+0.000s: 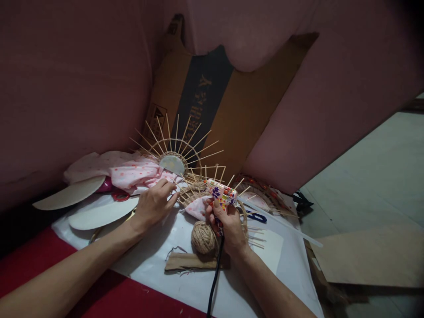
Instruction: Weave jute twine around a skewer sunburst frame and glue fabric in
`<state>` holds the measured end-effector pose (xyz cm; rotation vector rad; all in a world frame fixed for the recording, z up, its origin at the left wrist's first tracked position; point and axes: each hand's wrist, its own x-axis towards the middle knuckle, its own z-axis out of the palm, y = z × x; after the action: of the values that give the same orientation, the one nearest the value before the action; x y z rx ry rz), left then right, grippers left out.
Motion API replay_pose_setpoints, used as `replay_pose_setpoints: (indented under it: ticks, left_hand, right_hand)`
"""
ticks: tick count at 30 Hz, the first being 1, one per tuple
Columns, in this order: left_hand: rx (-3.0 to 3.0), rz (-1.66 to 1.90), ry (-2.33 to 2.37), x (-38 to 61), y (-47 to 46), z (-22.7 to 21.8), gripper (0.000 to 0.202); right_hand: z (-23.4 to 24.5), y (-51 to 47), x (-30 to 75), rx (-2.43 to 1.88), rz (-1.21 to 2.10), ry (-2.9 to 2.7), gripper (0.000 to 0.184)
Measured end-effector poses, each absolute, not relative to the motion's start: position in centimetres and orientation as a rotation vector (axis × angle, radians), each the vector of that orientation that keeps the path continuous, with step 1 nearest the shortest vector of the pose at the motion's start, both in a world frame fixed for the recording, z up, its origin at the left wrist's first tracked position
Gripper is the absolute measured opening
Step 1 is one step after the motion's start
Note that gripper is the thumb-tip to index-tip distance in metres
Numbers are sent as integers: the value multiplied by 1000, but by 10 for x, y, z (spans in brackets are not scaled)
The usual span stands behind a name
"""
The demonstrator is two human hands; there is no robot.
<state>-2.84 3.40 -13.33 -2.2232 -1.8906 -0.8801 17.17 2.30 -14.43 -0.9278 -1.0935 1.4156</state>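
Observation:
My right hand [228, 221] is wrapped round the handle of a floral-patterned hot glue gun [215, 191]. A black cord hangs from its handle, and a long translucent glue stick [281, 221] sticks out of its back to the right. My left hand [157, 201] has its fingers curled at the left edge of a small wicker basket [190, 194], pinching its rim or a stick there; the fingertips are partly hidden. Pink spotted cloth [195, 208] shows in this basket. Behind it stands a round woven piece [172, 163] with sticks radiating outward and a pale oval centre.
A twine ball [203, 237] and a cardboard strip [188, 261] lie on the white sheet [149, 265]. Two pale oval pieces [102, 214] and pink cloth [132, 170] are at left. Blue-handled scissors [256, 216] lie right. Cardboard [258, 97] leans behind.

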Motion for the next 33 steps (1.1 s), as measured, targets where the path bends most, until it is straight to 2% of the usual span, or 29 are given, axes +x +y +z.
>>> replay_pose_setpoints:
  ticks: [14,24,33]
  left_hand:
    - [-2281,-1017,-1847,-31,36,-136,13]
    - [-2318,-971,-1834,-31,36,-137,16]
    - [-2328,-956,-1798,-29,35,-137,14]
  right_hand:
    - [-141,23,172,-1001,1433,-1155,37]
    - [-137,28,176,-1122,1412,-1422,43]
    - [-120,30,175,-1183,1402,-1702,41]
